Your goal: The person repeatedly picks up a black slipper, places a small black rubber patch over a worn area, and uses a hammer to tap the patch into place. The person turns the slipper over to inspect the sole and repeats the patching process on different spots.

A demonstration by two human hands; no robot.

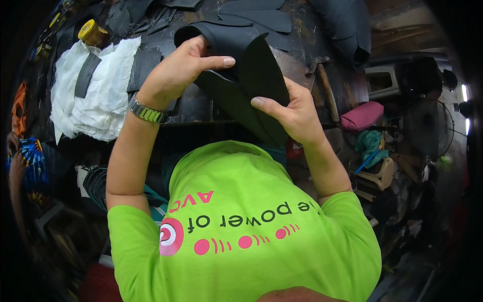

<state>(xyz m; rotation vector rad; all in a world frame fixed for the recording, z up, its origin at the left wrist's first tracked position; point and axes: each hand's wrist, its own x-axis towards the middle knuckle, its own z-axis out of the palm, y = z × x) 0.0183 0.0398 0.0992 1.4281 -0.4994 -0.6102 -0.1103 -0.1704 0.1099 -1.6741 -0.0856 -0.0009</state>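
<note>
Both hands hold a folded, flexible black leather-like piece [261, 75] above the near edge of the workbench. It rises to a point at the top and splits in a V shape between the hands. My left hand [188, 68], with a metal watch on its wrist, pinches the left side, thumb on top and fingers hidden beneath. My right hand [297, 110] grips the right side, its thumb pressed on the dark face and its fingers behind. Just past my left fingers lies a curled black piece [216, 38] on the bench.
White cloth [95, 100] with a dark strip on it lies left, near a yellow-lidded jar [93, 32]. More black cut pieces [261, 15] cover the back of the bench. A wooden handle [327, 93], a pink pouch [362, 117] and a fan [430, 128] are on the right.
</note>
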